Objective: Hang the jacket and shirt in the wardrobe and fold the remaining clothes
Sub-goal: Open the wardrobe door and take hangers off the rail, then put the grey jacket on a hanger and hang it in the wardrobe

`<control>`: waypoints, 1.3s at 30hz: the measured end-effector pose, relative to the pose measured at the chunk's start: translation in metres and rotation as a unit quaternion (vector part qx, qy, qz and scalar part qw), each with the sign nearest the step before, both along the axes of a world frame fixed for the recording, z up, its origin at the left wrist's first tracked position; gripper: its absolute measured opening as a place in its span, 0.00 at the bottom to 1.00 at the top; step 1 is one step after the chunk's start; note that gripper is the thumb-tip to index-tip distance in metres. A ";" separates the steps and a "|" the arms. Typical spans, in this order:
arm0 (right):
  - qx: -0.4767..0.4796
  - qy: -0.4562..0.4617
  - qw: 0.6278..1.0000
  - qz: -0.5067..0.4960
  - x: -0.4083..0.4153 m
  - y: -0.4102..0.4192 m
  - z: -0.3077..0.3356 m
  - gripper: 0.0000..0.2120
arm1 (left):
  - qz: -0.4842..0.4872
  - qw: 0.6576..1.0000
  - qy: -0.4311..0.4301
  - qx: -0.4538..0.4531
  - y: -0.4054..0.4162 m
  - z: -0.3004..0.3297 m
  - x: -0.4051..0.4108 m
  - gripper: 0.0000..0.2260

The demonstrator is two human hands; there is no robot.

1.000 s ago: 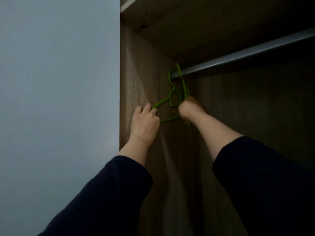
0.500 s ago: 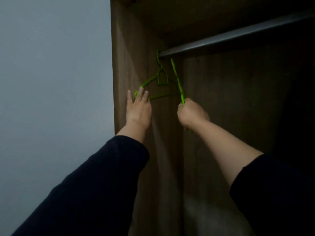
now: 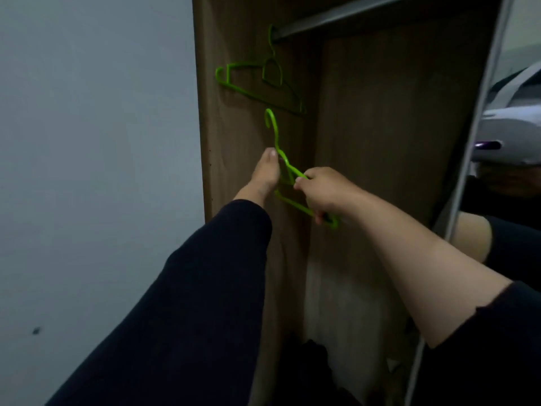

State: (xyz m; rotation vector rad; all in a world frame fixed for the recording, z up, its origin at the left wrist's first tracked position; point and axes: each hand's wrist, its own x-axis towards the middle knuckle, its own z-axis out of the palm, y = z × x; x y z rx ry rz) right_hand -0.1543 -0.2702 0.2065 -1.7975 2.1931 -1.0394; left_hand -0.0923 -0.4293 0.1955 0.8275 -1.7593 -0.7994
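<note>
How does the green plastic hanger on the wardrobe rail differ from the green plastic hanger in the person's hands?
The green plastic hanger on the metal rail hangs by its hook from the rail, untouched; the green plastic hanger in the hands is off the rail, its hook free. The left hand and right hand grip it lower down, tilted. Both share the same colour and shape, and neither carries clothing.

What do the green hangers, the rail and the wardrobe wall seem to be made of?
Held hanger and hung hanger: likely plastic or plastic-coated wire; thin, uniform bright green rod.
Rail: probably metal; smooth grey tube with a dull sheen.
Wardrobe wall: wood-look board, perhaps laminate; matt brown with faint grain.
</note>
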 end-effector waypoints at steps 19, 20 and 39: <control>-0.042 0.163 0.960 0.224 0.154 0.046 -0.072 0.16 | 0.354 0.891 -0.262 -0.112 0.204 -0.086 0.238 0.14; -0.039 0.156 0.953 0.256 0.174 0.048 -0.076 0.15 | 0.373 0.881 -0.271 -0.105 0.214 -0.088 0.256 0.14; -0.052 0.162 0.845 0.507 0.508 0.195 -0.143 0.13 | 0.558 0.782 -0.275 -0.025 0.432 -0.150 0.565 0.13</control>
